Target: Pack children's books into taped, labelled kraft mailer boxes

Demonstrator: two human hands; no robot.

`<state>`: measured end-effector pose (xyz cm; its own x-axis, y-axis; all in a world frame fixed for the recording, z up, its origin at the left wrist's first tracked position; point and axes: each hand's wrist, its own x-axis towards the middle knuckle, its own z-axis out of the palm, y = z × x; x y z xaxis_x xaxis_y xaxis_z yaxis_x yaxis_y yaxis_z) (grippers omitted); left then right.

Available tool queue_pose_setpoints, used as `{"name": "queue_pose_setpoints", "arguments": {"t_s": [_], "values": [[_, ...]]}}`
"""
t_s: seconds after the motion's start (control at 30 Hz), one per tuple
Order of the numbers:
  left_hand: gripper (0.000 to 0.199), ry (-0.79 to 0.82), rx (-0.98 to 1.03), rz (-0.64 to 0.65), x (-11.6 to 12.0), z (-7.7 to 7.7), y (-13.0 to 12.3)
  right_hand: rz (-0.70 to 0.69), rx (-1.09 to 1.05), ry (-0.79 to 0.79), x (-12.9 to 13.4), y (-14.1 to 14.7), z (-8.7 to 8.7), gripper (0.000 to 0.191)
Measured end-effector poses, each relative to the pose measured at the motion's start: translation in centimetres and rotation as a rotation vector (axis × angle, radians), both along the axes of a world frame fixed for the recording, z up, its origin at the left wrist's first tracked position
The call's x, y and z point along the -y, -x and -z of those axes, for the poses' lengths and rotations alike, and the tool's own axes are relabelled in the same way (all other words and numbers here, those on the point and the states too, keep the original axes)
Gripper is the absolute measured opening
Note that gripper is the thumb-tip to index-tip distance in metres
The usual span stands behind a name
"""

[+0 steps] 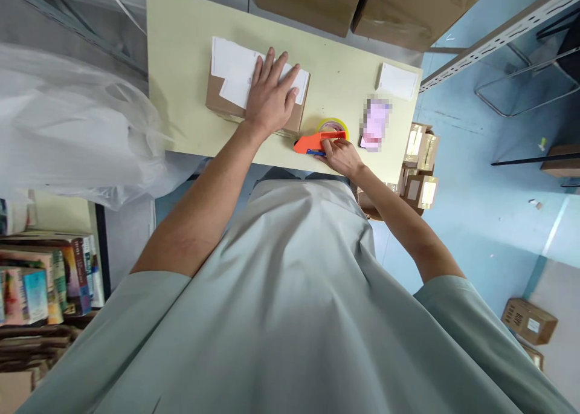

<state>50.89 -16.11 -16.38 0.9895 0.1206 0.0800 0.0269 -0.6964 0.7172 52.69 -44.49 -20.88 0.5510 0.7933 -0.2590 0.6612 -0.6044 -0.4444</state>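
Note:
A cardboard box (225, 106) lies on the pale yellow table (181, 69), with white paper labels (233, 63) over its top. My left hand (270, 97) rests flat on the box and papers, fingers spread. To its right, my right hand (341, 156) is closed around an orange tape dispenser (312, 142) at the table's near edge. The dispenser carries a roll of yellow tape (347, 127) and a blue part on its underside. Its front end points left, close to the box's near right corner. My fingertips under the dispenser are partly hidden.
A phone (375, 124), its screen blurred, and a stack of white labels (399, 81) lie at the table's right. Large cartons (308, 3) stand beyond the far edge. Plastic wrapping (81, 124) bulges at the left, above books (67, 269). Small boxes (419, 154) sit beside the table.

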Motion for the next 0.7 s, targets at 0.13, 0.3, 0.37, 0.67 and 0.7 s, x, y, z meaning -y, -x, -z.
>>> {"name": "queue_pose_setpoints", "arguments": {"t_s": [0.13,0.3,0.37,0.67,0.7], "values": [[0.061,0.092,-0.015,-0.051,-0.2,0.1,-0.1,0.097,-0.059,-0.074,-0.1,-0.5,0.5,0.074],[0.06,0.181,-0.04,-0.138,0.0,-0.4,0.1,0.243,-0.124,-0.151,-0.4,-0.7,1.0,0.072],[0.059,0.125,-0.036,-0.063,0.1,-0.7,0.2,0.248,-0.124,-0.156,-0.4,-0.7,0.9,0.071],[0.051,0.14,-0.058,-0.044,0.5,-0.3,0.3,-0.052,-0.02,0.001,-0.6,-0.7,0.2,0.071],[0.046,0.132,-0.06,-0.058,1.0,-0.2,0.3,-0.101,-0.005,0.029,-0.9,-0.5,0.0,0.069]]}}
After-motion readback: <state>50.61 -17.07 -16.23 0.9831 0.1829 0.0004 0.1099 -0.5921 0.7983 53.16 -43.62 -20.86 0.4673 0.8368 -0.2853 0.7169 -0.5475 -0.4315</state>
